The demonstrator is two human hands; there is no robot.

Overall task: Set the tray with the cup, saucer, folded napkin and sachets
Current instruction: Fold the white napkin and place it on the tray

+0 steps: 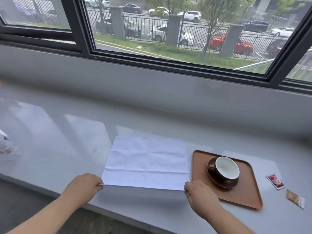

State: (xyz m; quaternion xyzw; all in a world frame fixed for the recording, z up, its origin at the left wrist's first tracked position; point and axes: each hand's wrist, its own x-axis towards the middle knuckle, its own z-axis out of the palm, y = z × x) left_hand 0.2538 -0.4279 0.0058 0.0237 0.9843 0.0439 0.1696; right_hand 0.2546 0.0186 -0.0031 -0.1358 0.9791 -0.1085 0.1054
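Note:
A white napkin (147,162) lies unfolded and flat on the grey counter, creased into squares. My left hand (85,185) pinches its near left corner and my right hand (199,193) pinches its near right corner, lifting the near edge slightly. To the right sits a brown tray (243,198) holding a dark brown saucer (213,173) with a brown cup (225,171), white inside, on it. Right of the tray two sachets lie on the counter: a red one (275,181) and a brown one (295,198).
The grey counter (67,141) runs along a low wall under a large window. A clear plastic bag (5,147) sits at the far left edge. The counter's front edge runs diagonally just below my hands.

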